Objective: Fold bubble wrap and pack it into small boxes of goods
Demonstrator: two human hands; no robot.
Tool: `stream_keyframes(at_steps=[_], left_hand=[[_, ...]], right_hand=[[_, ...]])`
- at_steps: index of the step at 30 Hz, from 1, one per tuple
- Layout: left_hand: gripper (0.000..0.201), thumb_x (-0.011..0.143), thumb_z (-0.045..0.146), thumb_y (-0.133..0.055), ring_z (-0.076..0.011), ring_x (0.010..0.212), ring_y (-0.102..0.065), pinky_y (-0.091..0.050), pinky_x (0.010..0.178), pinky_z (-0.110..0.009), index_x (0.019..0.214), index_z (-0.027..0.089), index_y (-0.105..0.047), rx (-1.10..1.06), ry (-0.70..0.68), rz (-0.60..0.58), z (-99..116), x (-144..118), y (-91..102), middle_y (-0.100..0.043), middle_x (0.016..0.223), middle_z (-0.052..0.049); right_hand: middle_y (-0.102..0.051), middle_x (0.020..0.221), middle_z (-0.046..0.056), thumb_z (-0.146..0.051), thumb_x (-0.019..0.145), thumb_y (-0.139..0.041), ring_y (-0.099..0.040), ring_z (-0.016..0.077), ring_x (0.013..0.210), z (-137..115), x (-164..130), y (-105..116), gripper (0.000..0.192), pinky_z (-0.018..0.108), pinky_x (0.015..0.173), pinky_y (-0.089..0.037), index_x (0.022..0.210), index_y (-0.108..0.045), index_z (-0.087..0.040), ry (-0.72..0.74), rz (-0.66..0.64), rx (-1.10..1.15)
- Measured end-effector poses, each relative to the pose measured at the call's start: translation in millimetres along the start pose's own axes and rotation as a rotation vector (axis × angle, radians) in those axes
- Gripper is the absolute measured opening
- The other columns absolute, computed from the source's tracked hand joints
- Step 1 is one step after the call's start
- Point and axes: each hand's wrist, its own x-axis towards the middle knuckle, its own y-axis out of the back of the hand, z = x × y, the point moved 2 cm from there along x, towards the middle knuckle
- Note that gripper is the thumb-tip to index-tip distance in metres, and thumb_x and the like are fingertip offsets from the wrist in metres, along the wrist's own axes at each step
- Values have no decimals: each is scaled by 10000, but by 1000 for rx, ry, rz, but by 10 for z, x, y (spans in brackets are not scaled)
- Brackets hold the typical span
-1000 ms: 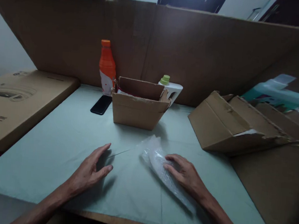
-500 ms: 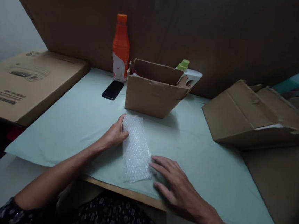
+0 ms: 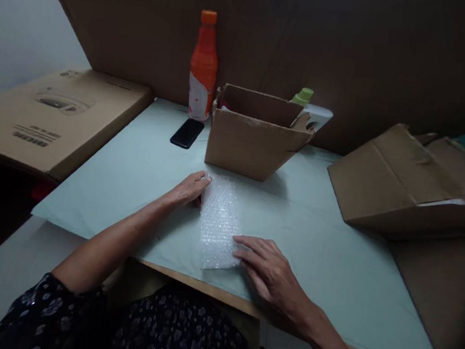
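A rectangular piece of clear bubble wrap (image 3: 220, 222) lies lengthwise before me on the pale green sheet. My left hand (image 3: 192, 187) is closed on its upper left edge, the thumb on top and the other fingers partly hidden below. At the lower right edge, my right hand (image 3: 267, 267) rests its outstretched fingertips on the wrap without gripping it. Just beyond the far end of the wrap stands an open cardboard box (image 3: 255, 146) with torn rims.
An orange bottle (image 3: 203, 66) and a black phone (image 3: 187, 133) are left of the box. Behind it is a white bottle (image 3: 321, 116) with a green cap. A flat printed carton (image 3: 71, 111) lies left; more cardboard boxes (image 3: 390, 183) stand right. The sheet's edge (image 3: 202, 284) is close to me.
My left thumb has shifted up toward the top corner of the bubble wrap. The wrap has turned slightly straighter. My right fingertips have come onto its edge, and the whole view has shifted somewhat.
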Motion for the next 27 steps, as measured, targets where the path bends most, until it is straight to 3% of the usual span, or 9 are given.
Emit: stream_keyframes(at_steps=[4, 8, 12, 14, 16, 18, 20, 23, 27], left_hand=[[139, 950, 244, -481, -117, 483, -540, -431, 480, -207, 982, 166, -592, 50, 30, -45, -21, 54, -36, -501, 609, 36], [156, 875, 159, -564, -129, 499, -556, -457, 543, -241, 1019, 147, -624, 179, 8, -32, 28, 90, -46, -551, 615, 29], [428, 821, 160, -649, -248, 861, -648, -502, 817, -361, 1245, 136, -593, 336, -86, 104, 131, -3, 15, -641, 853, -60], [564, 844, 193, -634, -289, 1037, -617, -469, 945, -423, 1391, 154, -500, 387, -136, 167, 139, -167, 46, -641, 1051, -108], [555, 860, 182, -580, -302, 1138, -574, -440, 1016, -468, 1408, 178, -493, 463, -257, 181, 101, -429, 49, -612, 1203, -131], [537, 817, 129, -548, -310, 1218, -532, -419, 1061, -506, 1349, 202, -551, 556, -455, 96, 21, -770, 8, -596, 1295, -129], [616, 744, 95, -547, -323, 1324, -467, -388, 1112, -539, 1345, 231, -558, 601, -617, -77, -92, -1132, -63, -574, 1382, -110], [823, 716, 92, -554, -318, 1447, -351, -341, 1171, -544, 1503, 258, -382, 571, -657, -238, -248, -1542, -178, -508, 1491, -86], [935, 801, 192, -641, -339, 1413, -399, -380, 1142, -548, 1592, 246, -146, 536, -702, -130, -329, -1685, -368, -513, 1480, -135]], right_hand=[[-718, 1232, 100, -68, 913, -463, -667, 251, 1111, -29, -82, 88, 321, 451, 894, -540, 1054, -704, -224, 51, -99, 17], [-705, 1268, 80, -51, 904, -451, -628, 246, 1200, -20, -136, 39, 314, 464, 947, -519, 1033, -684, -217, 88, -185, 14], [-661, 1340, 90, -100, 913, -483, -591, 248, 1248, 4, -166, 30, 307, 475, 1000, -496, 1144, -652, -212, 77, -223, 2], [-612, 1402, 112, -139, 876, -546, -562, 271, 1278, 21, -174, 32, 415, 495, 1015, -487, 1282, -601, -205, 57, -214, -9], [-575, 1439, 129, -139, 822, -586, -540, 293, 1292, 42, -172, 11, 547, 507, 1017, -482, 1365, -552, -196, 40, -204, -33], [-576, 1435, 134, -89, 770, -579, -540, 305, 1280, 64, -158, -40, 595, 505, 1000, -485, 1356, -560, -189, 52, -200, -78], [-597, 1409, 139, -25, 723, -540, -548, 313, 1259, 84, -130, -106, 602, 497, 968, -493, 1303, -592, -178, 95, -193, -143], [-669, 1299, 143, 28, 727, -480, -597, 302, 1169, 119, -68, -175, 520, 464, 906, -505, 1180, -647, -165, 172, -108, -205], [-751, 1031, 105, 38, 703, -454, -661, 253, 923, 195, 50, -200, 494, 423, 819, -516, 1100, -668, -165, 180, -9, -108]])
